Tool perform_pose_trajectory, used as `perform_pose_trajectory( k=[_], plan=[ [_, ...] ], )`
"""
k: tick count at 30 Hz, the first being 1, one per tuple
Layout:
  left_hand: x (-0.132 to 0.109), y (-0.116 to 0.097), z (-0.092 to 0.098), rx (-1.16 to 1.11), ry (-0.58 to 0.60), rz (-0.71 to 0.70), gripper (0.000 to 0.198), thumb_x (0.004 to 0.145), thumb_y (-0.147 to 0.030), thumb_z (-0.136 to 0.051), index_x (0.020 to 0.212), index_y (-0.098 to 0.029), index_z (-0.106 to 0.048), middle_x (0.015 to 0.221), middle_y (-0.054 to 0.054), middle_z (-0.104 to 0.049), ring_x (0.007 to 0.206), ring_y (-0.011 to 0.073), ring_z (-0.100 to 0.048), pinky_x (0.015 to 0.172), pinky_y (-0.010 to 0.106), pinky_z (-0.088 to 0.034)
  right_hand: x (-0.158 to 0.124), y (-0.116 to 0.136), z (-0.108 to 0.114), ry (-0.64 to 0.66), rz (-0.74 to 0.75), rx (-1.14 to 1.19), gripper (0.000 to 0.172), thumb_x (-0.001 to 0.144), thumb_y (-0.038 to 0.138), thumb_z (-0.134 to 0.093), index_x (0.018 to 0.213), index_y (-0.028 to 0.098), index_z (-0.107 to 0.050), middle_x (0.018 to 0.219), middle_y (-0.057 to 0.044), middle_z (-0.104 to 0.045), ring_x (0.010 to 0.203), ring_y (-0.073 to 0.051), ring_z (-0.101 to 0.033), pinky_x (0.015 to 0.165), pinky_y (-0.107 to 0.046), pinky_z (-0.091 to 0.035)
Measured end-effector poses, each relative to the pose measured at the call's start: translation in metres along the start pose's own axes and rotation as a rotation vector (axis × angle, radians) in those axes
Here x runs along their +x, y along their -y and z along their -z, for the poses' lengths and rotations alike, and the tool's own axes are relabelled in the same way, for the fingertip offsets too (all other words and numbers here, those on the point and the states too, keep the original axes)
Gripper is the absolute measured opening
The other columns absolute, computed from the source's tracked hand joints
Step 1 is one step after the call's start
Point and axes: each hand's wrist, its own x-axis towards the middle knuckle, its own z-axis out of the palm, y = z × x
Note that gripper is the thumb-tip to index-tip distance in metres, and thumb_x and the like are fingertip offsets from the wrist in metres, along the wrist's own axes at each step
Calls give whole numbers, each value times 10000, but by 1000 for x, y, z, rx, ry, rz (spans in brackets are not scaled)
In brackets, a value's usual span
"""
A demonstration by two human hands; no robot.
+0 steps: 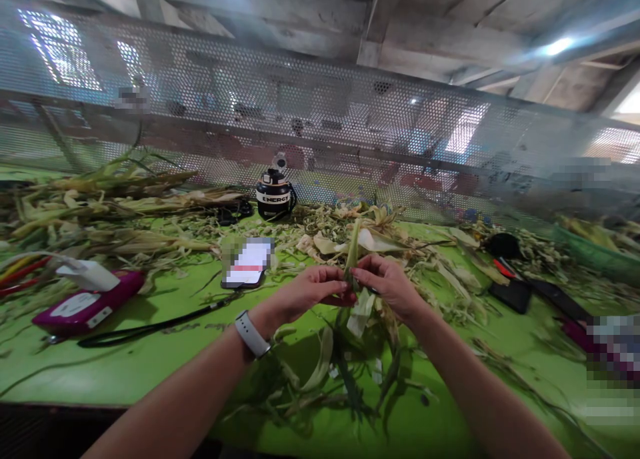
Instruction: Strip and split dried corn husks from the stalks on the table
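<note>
In front of me, my left hand (325,287) pinches a green, pointed corn husk (354,245) from the left side. My right hand (387,285) grips the same husk from the right, its thumb and fingertips meeting the left ones. The husk stands roughly upright, with its tip above my fingers. Paler strips of husk (361,314) hang just below. Loose husk scraps (320,365) lie on the green table under my hands. Parts of the fingers hide the middle of the husk. A pale watch (253,335) is on my left wrist.
A lit phone (249,262) lies left of my hands, near a black strap (160,325) and a purple power strip (90,303) with a white charger. A black "ENERGY" jug (274,195) stands behind. Husk piles (100,199) line the perforated screen (320,119). A green basket (600,252) is right.
</note>
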Motion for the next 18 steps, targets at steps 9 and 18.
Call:
perform_pose_trajectory(
  k=[9,18],
  plan=[
    [6,8,3,93,-78,13,267,624,-317,-777,719,-99,-657,715,58,-712,682,137,-656,771,304,-502,-1,0,-1,-11,59,-160,257,639,373,-710,647,137,-608,604,15,-573,565,-91,-470,553,-235,-375],
    [4,5,4,49,-115,69,293,585,-310,-800,612,-117,-581,605,20,-675,633,140,-659,750,314,-515,0,-4,4,106,170,-312,185,760,329,-563,725,150,-597,617,12,-551,577,-104,-477,567,-235,-393]
  ],
)
